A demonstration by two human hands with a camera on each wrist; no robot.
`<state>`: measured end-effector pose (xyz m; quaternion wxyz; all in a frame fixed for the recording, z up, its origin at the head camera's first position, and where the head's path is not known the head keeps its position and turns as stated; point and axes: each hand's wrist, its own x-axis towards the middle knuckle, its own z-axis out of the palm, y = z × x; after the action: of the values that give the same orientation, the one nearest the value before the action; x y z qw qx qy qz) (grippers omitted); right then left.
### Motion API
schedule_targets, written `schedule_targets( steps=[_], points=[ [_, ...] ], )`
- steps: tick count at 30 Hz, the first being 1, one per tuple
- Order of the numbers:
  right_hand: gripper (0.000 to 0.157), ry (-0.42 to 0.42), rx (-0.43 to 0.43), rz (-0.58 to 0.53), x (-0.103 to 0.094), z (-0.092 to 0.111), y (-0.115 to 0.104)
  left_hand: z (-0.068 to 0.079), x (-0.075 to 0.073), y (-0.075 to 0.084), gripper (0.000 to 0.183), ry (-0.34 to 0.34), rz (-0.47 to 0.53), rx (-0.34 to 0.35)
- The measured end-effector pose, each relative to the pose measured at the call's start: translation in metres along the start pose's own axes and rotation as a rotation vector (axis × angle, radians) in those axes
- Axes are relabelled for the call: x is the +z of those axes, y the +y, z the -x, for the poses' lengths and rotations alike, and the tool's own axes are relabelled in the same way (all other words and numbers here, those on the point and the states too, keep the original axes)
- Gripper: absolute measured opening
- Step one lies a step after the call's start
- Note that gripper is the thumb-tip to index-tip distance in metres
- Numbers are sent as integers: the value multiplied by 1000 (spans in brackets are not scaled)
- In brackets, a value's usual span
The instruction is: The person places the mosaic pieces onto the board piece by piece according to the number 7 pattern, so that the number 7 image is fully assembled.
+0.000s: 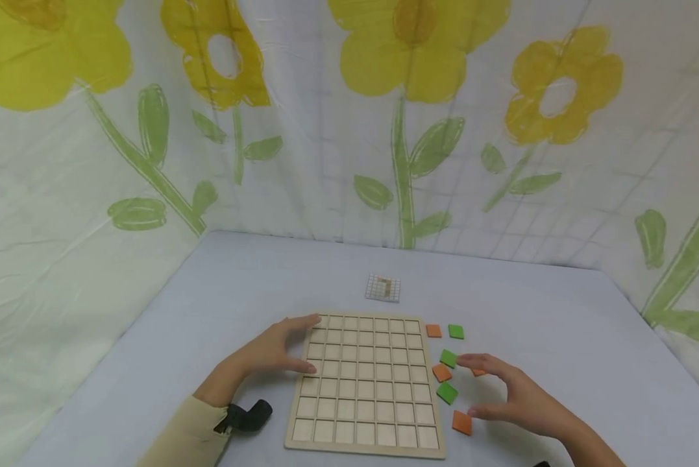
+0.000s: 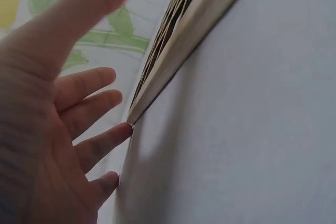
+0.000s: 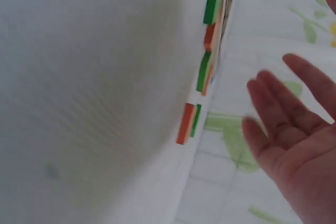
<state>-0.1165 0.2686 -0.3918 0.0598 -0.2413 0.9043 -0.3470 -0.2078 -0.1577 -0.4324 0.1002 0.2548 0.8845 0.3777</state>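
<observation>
A pale wooden board [image 1: 368, 390] divided into square cells lies flat on the table. My left hand [image 1: 272, 348] is at its left side with straight, spread fingers, the index fingertip and thumb tip at the left rim. In the left wrist view, a fingertip meets or overlaps the end of the board edge [image 2: 184, 43]. To the right of the board are green square tiles [image 1: 448, 358] and orange square tiles [image 1: 462, 422]. Above these tiles hovers my right hand [image 1: 518, 397], fingers and thumb apart, holding nothing. It partly hides one orange tile [image 1: 479, 372].
A small card [image 1: 383, 288] with a printed grid and a few coloured squares lies beyond the board. The white table [image 1: 150, 363] runs back to a hanging sheet [image 1: 314, 175] with yellow flowers. A black strap device [image 1: 248, 416] is on the left wrist.
</observation>
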Motion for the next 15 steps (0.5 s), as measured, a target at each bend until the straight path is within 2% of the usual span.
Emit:
schedule_targets(
  steps=[3,5,10,15],
  points=[
    [54,-33,-82,-83,4,2,6,1,3,-3,93,4,4,31],
    [48,-62,-128,-164,6,3,10,2,4,-3,93,0,-4,26],
    [36,-140,-145,-299,10,4,22,4,6,-4,93,-17,-52,16],
    [30,-208,-173,-338,11,4,31,4,7,-4,90,-26,-82,67]
  ],
)
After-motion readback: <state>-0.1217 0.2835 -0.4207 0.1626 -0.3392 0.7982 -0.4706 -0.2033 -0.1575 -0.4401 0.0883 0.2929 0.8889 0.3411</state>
